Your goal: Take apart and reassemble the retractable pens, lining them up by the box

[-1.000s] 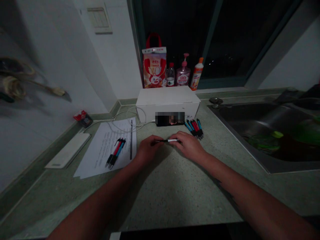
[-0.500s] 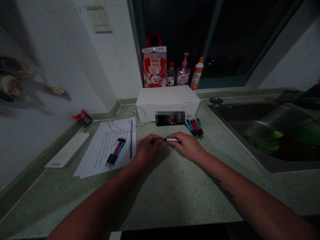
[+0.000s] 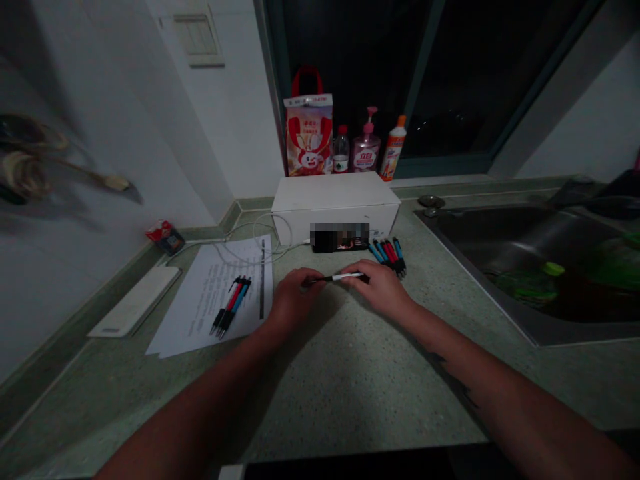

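The left hand (image 3: 295, 298) and right hand (image 3: 381, 287) are close together above the tabletop (image 3: 350, 380), both pinching a slim black-and-white pen (image 3: 345, 276) held level between them (its left end disappears into the left hand's fingers). A bundle of pens (image 3: 230, 305) lies on a printed sheet (image 3: 200, 313) left of the hands. More pens (image 3: 387, 259) lie just beyond the right hand, beside a pixelated, unreadable object (image 3: 340, 238) against a white box (image 3: 335, 200).

The ends of the pen (image 3: 345, 276) show, but its grip section is hidden by the fingers (image 3: 314, 280). The dark package (image 3: 340, 237) is blurred. The sink (image 3: 500, 230) is cut off at right; the hanging item (image 3: 25, 175) at left is blurred.
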Demonstrator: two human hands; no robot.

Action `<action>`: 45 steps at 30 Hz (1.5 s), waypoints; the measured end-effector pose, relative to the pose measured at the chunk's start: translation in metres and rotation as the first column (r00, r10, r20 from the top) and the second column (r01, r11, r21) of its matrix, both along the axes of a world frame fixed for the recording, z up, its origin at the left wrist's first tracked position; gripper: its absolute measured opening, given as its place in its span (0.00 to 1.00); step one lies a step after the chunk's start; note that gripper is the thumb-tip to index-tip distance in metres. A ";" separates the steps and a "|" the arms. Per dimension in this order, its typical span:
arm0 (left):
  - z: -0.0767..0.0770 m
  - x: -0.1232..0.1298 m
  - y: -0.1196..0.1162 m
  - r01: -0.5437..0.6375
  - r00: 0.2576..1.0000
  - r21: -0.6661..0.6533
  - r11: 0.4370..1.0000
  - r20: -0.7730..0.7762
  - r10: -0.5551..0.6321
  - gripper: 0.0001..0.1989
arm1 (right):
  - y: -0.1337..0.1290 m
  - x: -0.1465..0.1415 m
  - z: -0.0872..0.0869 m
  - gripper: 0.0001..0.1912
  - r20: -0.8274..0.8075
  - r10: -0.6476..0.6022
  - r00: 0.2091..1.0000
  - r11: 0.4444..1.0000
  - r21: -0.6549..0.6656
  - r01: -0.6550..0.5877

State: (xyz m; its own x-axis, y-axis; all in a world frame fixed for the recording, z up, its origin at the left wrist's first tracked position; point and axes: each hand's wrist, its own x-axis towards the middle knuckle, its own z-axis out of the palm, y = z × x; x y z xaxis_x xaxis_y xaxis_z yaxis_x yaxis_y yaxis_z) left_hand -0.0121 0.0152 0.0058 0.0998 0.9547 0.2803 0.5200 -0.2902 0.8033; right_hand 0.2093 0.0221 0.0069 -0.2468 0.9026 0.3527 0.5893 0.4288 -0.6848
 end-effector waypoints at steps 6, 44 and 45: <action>-0.005 0.004 -0.004 0.073 0.996 -0.017 0.997 0.053 -0.072 0.02 | 0.013 0.002 -0.008 0.17 -0.417 -0.175 0.892 0.982 -0.134 0.130; -0.014 0.003 -0.010 0.299 0.950 -0.010 0.954 -0.096 -0.298 0.13 | 0.048 0.076 -0.003 0.22 -0.155 -0.612 0.776 0.785 0.004 0.620; -0.014 0.003 -0.010 0.302 0.948 -0.014 0.953 -0.099 -0.302 0.13 | 0.050 0.078 -0.002 0.24 -0.214 -0.609 0.764 0.788 -0.056 0.613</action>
